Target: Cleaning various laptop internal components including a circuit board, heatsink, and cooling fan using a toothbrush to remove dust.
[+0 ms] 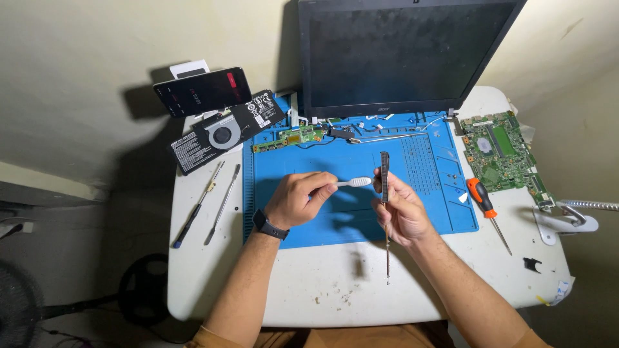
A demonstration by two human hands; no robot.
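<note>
left hand pinches white toothbrush | right hand grips thin metal strip upright, bristles touching

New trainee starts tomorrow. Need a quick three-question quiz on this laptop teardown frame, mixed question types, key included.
1. True or false: the left hand holds a white plastic toothbrush by its handle.
2. Multiple choice: the thin dark metal strip held upright in the right hand is over which surface? A) bare white table B) blue rubber repair mat C) green motherboard
3. Fill in: the orange-handled screwdriver lies to the ____ of the right hand.

Key: 1 true; 2 B; 3 right.
</note>
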